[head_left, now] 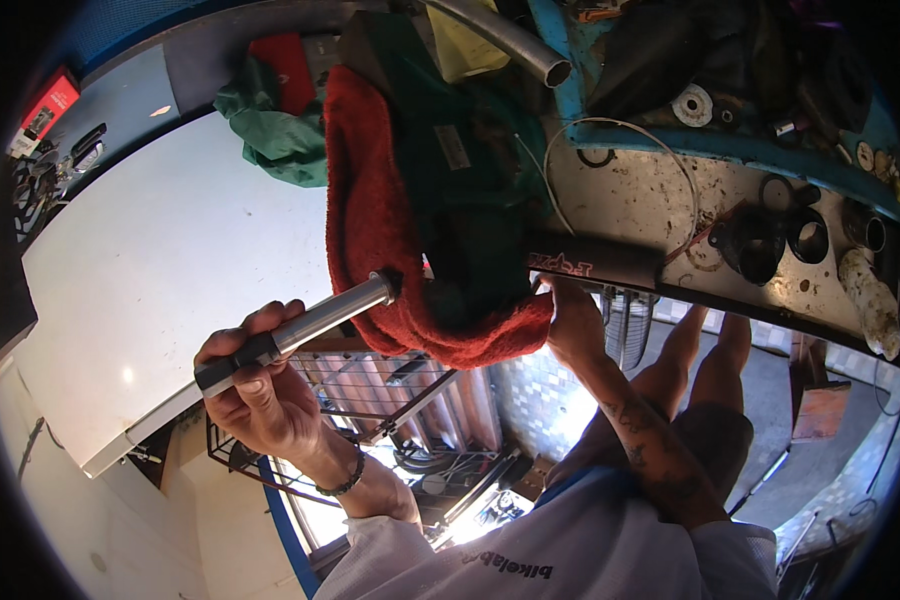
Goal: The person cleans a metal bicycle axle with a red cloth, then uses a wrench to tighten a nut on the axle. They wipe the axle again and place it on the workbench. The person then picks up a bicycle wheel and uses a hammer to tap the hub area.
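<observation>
My left hand [270,405] is closed round the dark, blocky end of a silver metal tube [335,312]. The tube slants up to the right, and its wider, flanged far end is in front of a red towel [365,200]. That towel is draped over the left and near side of a dark green vise [460,220]. At the towel's right end my right hand [575,322] has its fingers closed on the cloth by the bench edge. Its fingertips are partly hidden.
A white tabletop [170,260] spreads to the left, with a green cloth [270,125] at its far side. A loose metal pipe [510,45] sticks out above the vise. Dark round parts [760,245], a thin looped cable [695,180] and a blue-rimmed tray [710,140] are at the right.
</observation>
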Demonstrator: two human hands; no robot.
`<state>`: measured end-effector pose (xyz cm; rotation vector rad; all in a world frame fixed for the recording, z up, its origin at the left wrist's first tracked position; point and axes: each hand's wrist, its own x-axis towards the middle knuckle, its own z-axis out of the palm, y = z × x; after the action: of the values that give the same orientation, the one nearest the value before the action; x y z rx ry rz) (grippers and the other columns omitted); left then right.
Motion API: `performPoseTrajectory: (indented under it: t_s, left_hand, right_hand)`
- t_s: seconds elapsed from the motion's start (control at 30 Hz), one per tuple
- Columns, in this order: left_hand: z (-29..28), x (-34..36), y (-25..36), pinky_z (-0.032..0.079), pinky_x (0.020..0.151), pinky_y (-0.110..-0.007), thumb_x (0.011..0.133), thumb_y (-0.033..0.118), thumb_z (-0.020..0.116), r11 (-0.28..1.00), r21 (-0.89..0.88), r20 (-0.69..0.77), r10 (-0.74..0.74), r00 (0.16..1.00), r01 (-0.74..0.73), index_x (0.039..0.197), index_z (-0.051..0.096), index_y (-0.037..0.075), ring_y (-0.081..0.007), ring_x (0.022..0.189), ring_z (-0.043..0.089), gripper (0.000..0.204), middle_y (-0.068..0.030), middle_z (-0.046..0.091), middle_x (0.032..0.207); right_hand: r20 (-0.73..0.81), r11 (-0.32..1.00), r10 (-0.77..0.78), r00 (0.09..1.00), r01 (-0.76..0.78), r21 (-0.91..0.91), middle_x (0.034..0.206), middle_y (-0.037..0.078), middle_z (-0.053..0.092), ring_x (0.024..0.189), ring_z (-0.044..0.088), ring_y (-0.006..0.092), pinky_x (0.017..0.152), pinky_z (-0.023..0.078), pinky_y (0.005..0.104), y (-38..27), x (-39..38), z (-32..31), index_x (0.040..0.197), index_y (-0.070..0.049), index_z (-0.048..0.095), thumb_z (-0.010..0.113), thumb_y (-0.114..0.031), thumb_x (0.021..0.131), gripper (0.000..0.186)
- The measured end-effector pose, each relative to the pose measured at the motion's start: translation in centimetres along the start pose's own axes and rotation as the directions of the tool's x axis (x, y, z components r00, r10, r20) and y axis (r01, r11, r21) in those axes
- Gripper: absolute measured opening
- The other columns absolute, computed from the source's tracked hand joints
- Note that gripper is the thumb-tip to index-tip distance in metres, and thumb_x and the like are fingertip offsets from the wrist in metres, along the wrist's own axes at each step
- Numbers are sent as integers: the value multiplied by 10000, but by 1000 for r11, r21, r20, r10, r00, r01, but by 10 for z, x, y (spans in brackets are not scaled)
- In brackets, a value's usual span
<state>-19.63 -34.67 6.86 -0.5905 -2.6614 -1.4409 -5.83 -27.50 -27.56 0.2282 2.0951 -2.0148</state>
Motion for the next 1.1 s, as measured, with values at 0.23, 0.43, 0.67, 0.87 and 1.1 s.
performPoseTrajectory:
  t_s: [0.23, 0.43, 0.67, 0.87, 1.1]
  left_hand:
    - [9, -10, -4, 672, 955, -500, 1051, 217, 663, 1000, 16, -177, 0, 984, 3, 1275, 637, -42, -375, 1122, 721, 343, -245, 718, 1131]
    - [16, -10, -1, 641, 979, -548, 1022, 232, 710, 999, -4, -203, -43, 978, 43, 1328, 587, -64, -413, 1150, 720, 443, -289, 710, 1209]
    - [6, -34, -18, 597, 1035, -531, 1060, 319, 581, 950, 244, -224, -138, 965, 193, 1438, 498, -143, -481, 1320, 597, 602, -328, 524, 1463]
    - [28, -45, -14, 599, 925, -420, 1131, 251, 496, 933, 129, -453, -247, 857, 337, 1300, 613, -68, -285, 1071, 698, 380, -167, 693, 1205]
    - [42, -77, 23, 642, 673, -344, 1021, 213, 660, 901, 426, -275, 39, 961, 85, 866, 779, 8, -249, 805, 728, 284, -125, 745, 1018]
  right_hand:
    - [40, 998, -2, 999, 5, -55, 1226, 234, 683, 1134, 666, 403, 963, 534, 494, 5, -1, -6, 1378, -56, 586, 766, -432, 904, 632]
    - [35, 992, -12, 999, 16, -122, 1254, 211, 679, 1140, 668, 404, 970, 538, 493, 14, -15, -26, 1352, -49, 604, 809, -476, 876, 672]
    - [96, 902, 307, 947, -257, -347, 908, 205, 765, 784, 764, 351, 751, 609, 460, 83, -121, -169, 1164, -8, 725, 759, -541, 932, 582]
    - [-537, 672, 413, 735, -644, -366, 1013, 138, 774, 907, 759, 313, 803, 594, 423, 80, -259, -333, 1131, -51, 715, 748, -302, 959, 306]
    - [-970, 796, -48, 240, -577, -182, 613, 143, 569, 564, 528, 199, 571, 424, 386, -49, -265, -532, 824, 2, 702, 657, -359, 1036, 422]
